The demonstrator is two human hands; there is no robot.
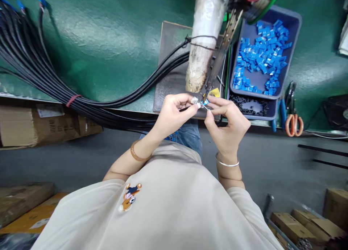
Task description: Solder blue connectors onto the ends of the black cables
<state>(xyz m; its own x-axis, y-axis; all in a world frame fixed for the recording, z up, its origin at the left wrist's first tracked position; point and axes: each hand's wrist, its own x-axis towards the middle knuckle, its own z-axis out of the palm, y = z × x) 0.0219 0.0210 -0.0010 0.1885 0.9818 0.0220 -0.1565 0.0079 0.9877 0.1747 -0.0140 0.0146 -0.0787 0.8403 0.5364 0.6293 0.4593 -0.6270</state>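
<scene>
My left hand (176, 110) pinches a cable end with a small white and blue piece (199, 104) on it, below the tip of a metal soldering tool (214, 69). Close by on the right, my right hand (227, 117) is closed on a thin white wire (206, 108) that runs to the same piece. Black cables (136, 94) tied with a red band (73, 100) run from the left side toward my left hand. The fingertips partly hide how the wire and the piece meet.
A grey bin (295, 36) of blue parts stands right of the tool, with black parts (250, 104) in a bin under it. Orange-handled scissors (294, 125) hang at the table edge. A white wrapped tube (208, 29) comes down over a dark board (171, 79).
</scene>
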